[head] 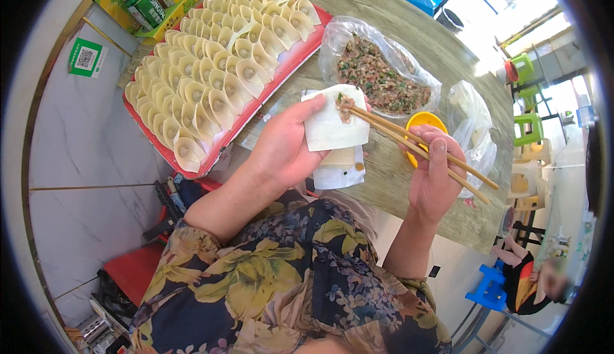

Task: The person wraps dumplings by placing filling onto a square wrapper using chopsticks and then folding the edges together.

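My left hand [292,145] holds a square dough wrapper [331,131] flat, thumb on its left edge. A dab of minced filling [344,107] with green bits sits near the wrapper's upper edge. My right hand [434,167] grips a pair of wooden chopsticks [391,131], whose tips touch that filling. Below the left hand, a stack of wrappers [338,158] lies on white paper [338,179]. Beyond the hands rests a clear plastic bag [331,49] holding more minced filling [379,78]. A yellow bowl [427,120] is partly hidden behind the right hand.
A red tray [268,104] at the left carries rows of folded wontons [216,66]. Behind it stand a green can [144,6] and bottles in a yellow-green carton [175,11]. Another plastic bag [472,114] lies on the wooden table [460,224]. A person [527,277] sits at far right.
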The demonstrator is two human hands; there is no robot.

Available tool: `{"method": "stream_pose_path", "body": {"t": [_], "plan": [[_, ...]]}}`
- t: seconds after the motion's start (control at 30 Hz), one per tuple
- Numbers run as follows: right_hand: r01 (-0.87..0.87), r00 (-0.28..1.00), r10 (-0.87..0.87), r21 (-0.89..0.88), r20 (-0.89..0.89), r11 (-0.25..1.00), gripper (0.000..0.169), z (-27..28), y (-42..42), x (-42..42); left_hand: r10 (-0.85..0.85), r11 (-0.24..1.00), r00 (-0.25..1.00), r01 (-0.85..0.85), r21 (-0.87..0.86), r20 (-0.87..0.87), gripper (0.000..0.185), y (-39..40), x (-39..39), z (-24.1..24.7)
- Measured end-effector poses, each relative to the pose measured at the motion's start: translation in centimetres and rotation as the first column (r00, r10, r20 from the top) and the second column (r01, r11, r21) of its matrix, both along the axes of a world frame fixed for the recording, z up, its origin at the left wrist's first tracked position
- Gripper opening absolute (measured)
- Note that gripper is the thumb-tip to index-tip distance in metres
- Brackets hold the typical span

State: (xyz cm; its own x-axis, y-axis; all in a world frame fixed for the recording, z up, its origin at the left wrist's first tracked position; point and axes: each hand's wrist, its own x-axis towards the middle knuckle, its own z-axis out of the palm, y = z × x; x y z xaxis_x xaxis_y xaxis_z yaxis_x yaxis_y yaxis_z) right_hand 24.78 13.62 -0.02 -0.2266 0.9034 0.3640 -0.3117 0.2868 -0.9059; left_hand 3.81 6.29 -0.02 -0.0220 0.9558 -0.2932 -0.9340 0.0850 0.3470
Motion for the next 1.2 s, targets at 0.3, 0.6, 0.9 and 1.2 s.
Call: {"method": "stream_pose_path", "body": {"t": [0.3,0.6,0.9,1.2], "plan": [[-0.014,0.995,0.006,0.079,0.103,0.997,0.022,0.5,-0.3,0.5,0.006,1.0,0.999,-0.006,-0.008,0.053,0.045,0.2,-0.2,-0.7],[0.09,0.956,-0.17,0.311,0.24,0.946,0.024,1.9,-0.2,-1.6,0.042,0.986,0.992,-0.023,0.166,-0.115,0.046,-1.5,0.1,1.0],[-0.09,0.839,-0.168,0.437,0.518,0.895,0.018,1.9,-0.3,-5.1,0.069,0.982,0.979,-0.033,0.185,-0.19,0.05,-2.9,0.5,1.9],[-0.094,0.838,-0.276,0.622,0.472,0.777,0.02,1.1,-1.4,-6.4,0.051,0.986,0.997,-0.04,0.162,-0.063,0.045,-3.2,0.2,1.1]]}}
